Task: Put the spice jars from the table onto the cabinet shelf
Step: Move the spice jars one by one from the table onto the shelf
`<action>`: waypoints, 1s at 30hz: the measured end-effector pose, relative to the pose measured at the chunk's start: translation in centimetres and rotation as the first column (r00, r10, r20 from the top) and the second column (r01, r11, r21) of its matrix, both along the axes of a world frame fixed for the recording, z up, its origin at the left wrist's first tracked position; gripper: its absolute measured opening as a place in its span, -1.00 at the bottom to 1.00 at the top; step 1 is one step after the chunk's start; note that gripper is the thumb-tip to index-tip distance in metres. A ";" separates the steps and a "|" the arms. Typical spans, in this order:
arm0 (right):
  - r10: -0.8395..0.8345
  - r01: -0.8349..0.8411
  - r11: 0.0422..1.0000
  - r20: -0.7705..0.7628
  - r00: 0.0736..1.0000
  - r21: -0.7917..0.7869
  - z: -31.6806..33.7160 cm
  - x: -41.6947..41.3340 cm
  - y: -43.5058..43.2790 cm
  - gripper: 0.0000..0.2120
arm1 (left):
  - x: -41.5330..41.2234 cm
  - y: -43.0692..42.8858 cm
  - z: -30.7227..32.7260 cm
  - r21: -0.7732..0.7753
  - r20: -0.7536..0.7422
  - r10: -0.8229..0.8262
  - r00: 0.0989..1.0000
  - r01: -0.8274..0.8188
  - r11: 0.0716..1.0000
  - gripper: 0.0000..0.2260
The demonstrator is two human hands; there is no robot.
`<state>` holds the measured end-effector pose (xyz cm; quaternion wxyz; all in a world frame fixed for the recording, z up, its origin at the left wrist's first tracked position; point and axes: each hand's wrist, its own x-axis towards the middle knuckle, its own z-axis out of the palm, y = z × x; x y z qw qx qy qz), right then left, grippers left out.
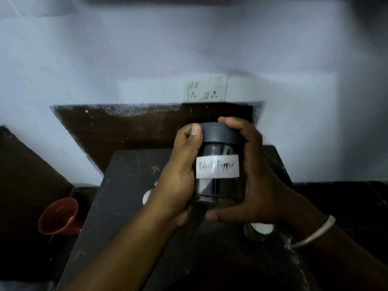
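- Right now both hands grip one glass spice jar (219, 164), held upright above the dark counter (126, 196).
- Left hand (182, 175) wraps its side, thumb on the grey lid (220, 133).
- Right hand (258, 175) clasps the other side.
- Label (217, 166) reads "Black Pepper".
- A red cup (58, 216) sits well apart, left.

My left hand (182, 175) and right hand (258, 175) cover the sides of the jar (219, 185), whose contents I cannot make out. Two white-lidded things (261, 228) on the table (126, 196) sit half hidden behind my hands. The wall socket (206, 89) is blurred.
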<state>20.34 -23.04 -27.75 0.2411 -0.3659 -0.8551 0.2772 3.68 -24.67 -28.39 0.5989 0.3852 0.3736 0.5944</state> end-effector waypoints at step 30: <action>-0.297 0.375 0.840 -0.246 0.923 0.391 28.8 -10.2 35.5 -0.16 | -12.7 34.5 25.5 0.572 -0.817 0.569 -0.096 -0.004 0.820 -0.64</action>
